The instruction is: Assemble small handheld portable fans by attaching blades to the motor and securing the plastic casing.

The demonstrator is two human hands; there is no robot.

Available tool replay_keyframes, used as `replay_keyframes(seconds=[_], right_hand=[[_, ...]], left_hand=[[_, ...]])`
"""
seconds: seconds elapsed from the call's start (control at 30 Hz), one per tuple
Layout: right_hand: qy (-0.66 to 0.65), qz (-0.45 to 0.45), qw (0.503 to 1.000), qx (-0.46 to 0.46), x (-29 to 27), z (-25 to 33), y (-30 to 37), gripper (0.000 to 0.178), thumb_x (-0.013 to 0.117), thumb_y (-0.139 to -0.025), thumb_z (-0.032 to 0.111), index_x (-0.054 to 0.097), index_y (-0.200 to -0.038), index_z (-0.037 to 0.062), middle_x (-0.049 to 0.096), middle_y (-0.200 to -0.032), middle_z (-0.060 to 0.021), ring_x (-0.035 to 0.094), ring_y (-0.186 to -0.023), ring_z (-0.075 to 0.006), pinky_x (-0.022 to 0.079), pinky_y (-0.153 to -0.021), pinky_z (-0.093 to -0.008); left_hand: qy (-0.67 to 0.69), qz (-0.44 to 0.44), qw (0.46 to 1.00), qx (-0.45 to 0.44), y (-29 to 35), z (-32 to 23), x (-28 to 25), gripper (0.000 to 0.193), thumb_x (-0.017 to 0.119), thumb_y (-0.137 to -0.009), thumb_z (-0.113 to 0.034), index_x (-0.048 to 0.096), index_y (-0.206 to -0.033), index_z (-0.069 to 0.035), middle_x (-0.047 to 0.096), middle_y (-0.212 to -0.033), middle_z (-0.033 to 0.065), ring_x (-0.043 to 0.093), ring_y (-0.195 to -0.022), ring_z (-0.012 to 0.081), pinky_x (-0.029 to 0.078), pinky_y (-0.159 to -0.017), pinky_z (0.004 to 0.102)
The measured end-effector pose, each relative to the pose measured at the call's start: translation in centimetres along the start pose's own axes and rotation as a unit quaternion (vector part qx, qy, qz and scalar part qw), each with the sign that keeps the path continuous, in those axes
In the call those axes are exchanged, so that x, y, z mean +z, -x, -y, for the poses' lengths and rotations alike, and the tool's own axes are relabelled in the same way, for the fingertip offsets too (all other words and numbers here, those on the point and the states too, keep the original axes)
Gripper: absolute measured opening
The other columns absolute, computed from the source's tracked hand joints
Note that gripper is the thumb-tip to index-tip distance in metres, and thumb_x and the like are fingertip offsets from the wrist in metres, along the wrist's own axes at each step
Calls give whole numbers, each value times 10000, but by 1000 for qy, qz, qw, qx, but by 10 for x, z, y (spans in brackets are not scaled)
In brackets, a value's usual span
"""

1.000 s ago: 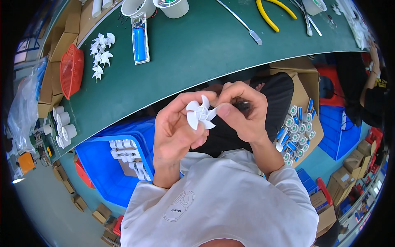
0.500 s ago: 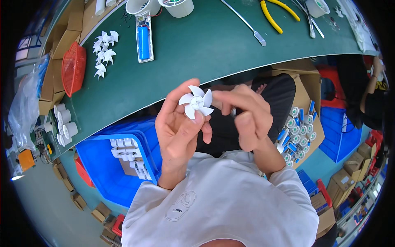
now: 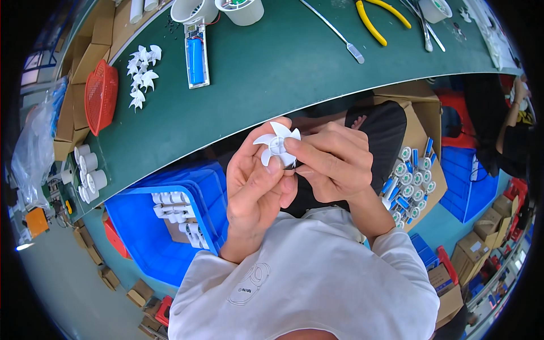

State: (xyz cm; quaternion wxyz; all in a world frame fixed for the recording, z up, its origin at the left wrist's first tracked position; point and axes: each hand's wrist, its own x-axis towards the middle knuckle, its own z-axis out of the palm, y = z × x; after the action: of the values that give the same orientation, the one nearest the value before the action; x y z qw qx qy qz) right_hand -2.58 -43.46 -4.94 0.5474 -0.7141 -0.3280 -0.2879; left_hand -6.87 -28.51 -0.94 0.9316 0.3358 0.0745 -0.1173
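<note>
A white fan wheel with several curved blades is held up above my lap, in front of the table edge. My left hand is closed round its left and lower side, thumb against a lower blade. From the right, my right hand pinches the wheel, index fingertip on its face near the hub and thumb underneath. Between the fingers, just below the wheel, shows a small dark piece; most of it is hidden, so its kind is unclear.
On the green table lie more white fan wheels, a fan body with a blue battery, a metal spatula and yellow-handled pliers. A blue crate stands at left; a carton of battery assemblies at right.
My right hand has moved left onto the fan wheel, bringing its fingers against it. The wheel has tilted and shifted slightly right with my left hand.
</note>
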Motion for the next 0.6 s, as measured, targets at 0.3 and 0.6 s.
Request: replay_keyframes(seconds=[0.3,0.6], right_hand=[[2,-11,1000,-6,1,1,0,276,725,-806,210,733,-999,14,662,-765,-73,551,-531,-176,451,-492,-269],[-4,-18,1000,-15,4,-1,-2,226,730,-808,204,739,-938,20,658,-759,-64,535,-517,-164,418,-476,-260]], left_hand=[[14,10,1000,-9,2,1,1,487,546,-930,-73,398,-1367,86,598,-1038,111,566,-674,89,426,-470,218],[23,11,1000,-9,4,2,4,490,548,-924,-74,396,-1354,105,588,-1055,116,551,-675,81,408,-468,222]])
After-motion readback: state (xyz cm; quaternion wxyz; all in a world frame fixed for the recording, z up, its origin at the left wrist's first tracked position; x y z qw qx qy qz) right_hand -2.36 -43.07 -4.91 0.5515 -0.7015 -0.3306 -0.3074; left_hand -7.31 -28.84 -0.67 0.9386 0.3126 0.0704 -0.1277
